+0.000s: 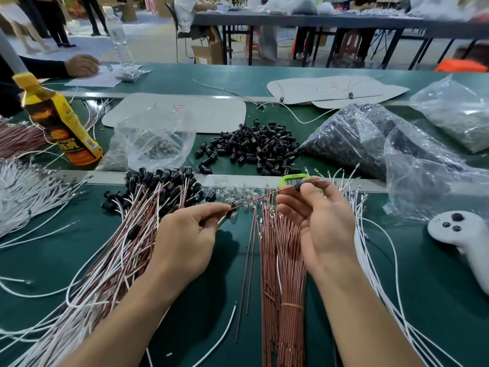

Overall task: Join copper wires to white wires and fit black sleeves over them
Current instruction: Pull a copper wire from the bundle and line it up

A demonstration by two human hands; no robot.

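the green table (436, 300) is carrying a banded copper bundle (287, 274). left of the bundle a heap of joined wires (119, 247) is lying; beyond the bundle, loose black sleeves (251, 149) are lying piled. over the bundle's far end the left hand (185, 242) is pinching one copper wire (254, 200), and the right hand (322, 221) is pinching a black sleeve (298, 185) on that wire.

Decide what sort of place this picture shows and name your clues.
Probably a small assembly workshop: bundles of copper wires and white wires, a heap of black sleeves on the green bench, more long worktables behind.
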